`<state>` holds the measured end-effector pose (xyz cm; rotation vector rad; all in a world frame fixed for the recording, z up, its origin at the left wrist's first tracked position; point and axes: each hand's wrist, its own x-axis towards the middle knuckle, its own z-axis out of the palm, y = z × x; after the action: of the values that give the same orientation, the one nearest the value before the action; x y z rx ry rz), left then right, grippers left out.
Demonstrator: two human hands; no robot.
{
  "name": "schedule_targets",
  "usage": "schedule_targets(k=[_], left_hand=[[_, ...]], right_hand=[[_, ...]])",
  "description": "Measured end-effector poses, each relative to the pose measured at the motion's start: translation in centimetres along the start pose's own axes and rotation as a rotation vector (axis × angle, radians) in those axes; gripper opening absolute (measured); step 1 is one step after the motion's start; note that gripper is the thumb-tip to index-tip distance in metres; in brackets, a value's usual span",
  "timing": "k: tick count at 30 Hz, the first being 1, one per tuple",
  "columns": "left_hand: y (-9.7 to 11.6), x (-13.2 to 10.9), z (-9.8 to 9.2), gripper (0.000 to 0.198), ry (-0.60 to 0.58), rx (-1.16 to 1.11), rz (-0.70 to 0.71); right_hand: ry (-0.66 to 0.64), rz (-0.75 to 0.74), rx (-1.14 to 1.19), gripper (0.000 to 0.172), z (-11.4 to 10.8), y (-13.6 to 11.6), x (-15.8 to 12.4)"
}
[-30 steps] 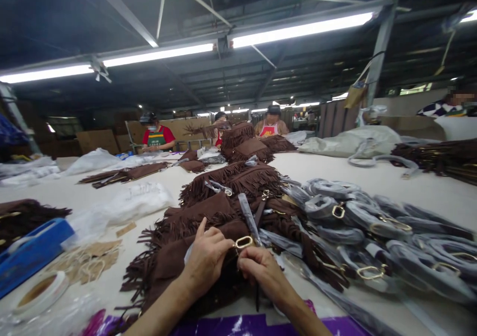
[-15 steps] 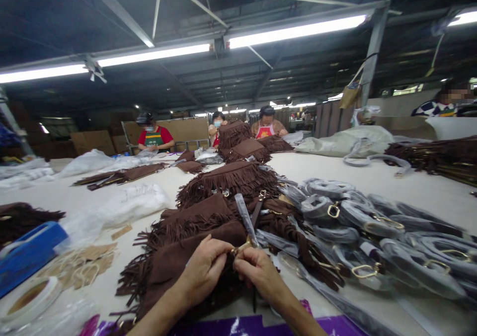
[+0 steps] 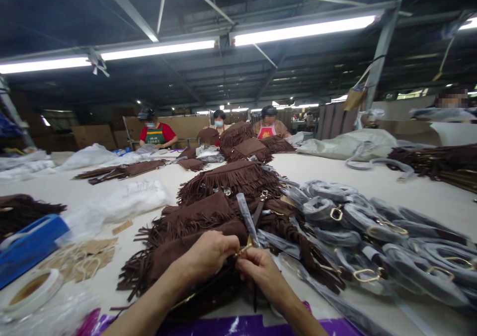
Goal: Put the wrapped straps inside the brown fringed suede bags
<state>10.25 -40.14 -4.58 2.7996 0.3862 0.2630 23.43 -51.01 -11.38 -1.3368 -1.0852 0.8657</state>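
The pale worktop (image 3: 410, 192) carries a heap of brown fringed bags (image 3: 223, 182) running away from the person, with wrapped straps (image 3: 372, 226) piled just to its right; the nearest bag (image 3: 175, 256) lies under both hands. The left hand (image 3: 208, 256) and right hand (image 3: 261, 271) meet, both pinched on a small gold ring (image 3: 244, 249) between them; a plastic-sleeved strap (image 3: 246, 216) slants up and away from it.

A long pale worktable (image 3: 428, 197) runs back through a dim workshop. Fluorescent tube lights (image 3: 301, 30) hang in rows beneath a dark roof of metal trusses (image 3: 122, 5). A grey steel post (image 3: 380, 52) rises at the right. Against the far wall stand what seem to be brown cardboard sheets (image 3: 95, 134), though the gloom blurs them.
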Motion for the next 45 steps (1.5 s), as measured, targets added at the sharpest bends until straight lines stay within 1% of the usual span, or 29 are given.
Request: schedule_targets(k=[2, 3, 5, 6, 7, 9, 10, 12, 14, 16, 17, 19, 21, 24, 28, 33, 40, 45], left_hand=[[0.0, 0.0, 0.0, 0.022, 0.013, 0.022, -0.001], [0.1, 0.0, 0.0, 0.024, 0.044, 0.028, -0.016], [0.1, -0.2, 0.1, 0.026, 0.152, 0.059, -0.064], [0.0, -0.4, 0.2, 0.025, 0.217, 0.081, -0.085], [0.0, -0.6, 0.3, 0.023, 0.279, 0.092, -0.1], [0.2, -0.9, 0.5, 0.018, 0.384, 0.049, -0.114], [0.3, -1.1, 0.6, 0.017, 0.428, -0.013, -0.118], [0.7, -1.2, 1.1, 0.015, 0.484, -0.217, -0.153], [1.2, -1.0, 1.7, 0.014, 0.477, -0.494, -0.197], [1.6, -0.7, 2.4, 0.015, 0.426, -0.771, -0.216], [1.7, -0.5, 2.7, 0.017, 0.402, -0.876, -0.219], [1.8, -0.3, 3.2, 0.021, 0.375, -0.992, -0.222], [1.8, -0.2, 3.6, 0.022, 0.358, -1.017, -0.238], [1.9, -0.5, 3.9, 0.02, 0.333, -1.027, -0.265], [2.2, -0.9, 4.4, 0.016, 0.332, -1.08, -0.279], [2.3, -0.9, 5.0, 0.015, 0.369, -1.094, -0.246], [2.4, -0.9, 5.1, 0.015, 0.378, -1.096, -0.255], [2.5, -0.8, 5.2, 0.011, 0.397, -1.076, -0.247]], right_hand=[[-0.007, -0.068, -0.06, 0.023, -0.1, 0.1, -0.1], [-0.007, -0.109, -0.091, 0.023, -0.1, 0.1, -0.2], [0.025, -0.172, -0.126, 0.019, -0.2, 0.3, -0.4], [0.06, -0.178, -0.122, 0.017, -0.2, 0.3, -0.5], [0.1, -0.161, -0.095, 0.018, -0.3, 0.3, -0.6], [0.145, -0.084, 0.026, 0.028, -0.4, 0.0, -0.8], [0.14, -0.04, 0.107, 0.034, -0.5, -0.2, -0.9], [0.107, 0.018, 0.296, 0.042, -0.8, -0.9, -1.1], [0.081, 0.001, 0.472, 0.044, -1.1, -1.5, -1.4], [0.076, -0.055, 0.569, 0.047, -1.4, -1.7, -1.6], [0.078, -0.07, 0.568, 0.047, -1.5, -1.7, -1.6], [0.108, -0.058, 0.49, 0.043, -1.7, -1.3, -1.4], [0.165, -0.028, 0.401, 0.042, -1.7, -0.7, -1.2], [0.204, -0.017, 0.35, 0.047, -1.6, -0.2, -0.8], [0.168, -0.012, 0.331, 0.051, -1.3, -0.3, -0.7], [0.102, -0.017, 0.326, 0.044, -1.1, -0.6, -1.0], [0.038, -0.027, 0.37, 0.041, -0.9, -0.1, -0.8], [0.034, -0.045, 0.349, 0.039, -0.7, 0.3, -0.7]])
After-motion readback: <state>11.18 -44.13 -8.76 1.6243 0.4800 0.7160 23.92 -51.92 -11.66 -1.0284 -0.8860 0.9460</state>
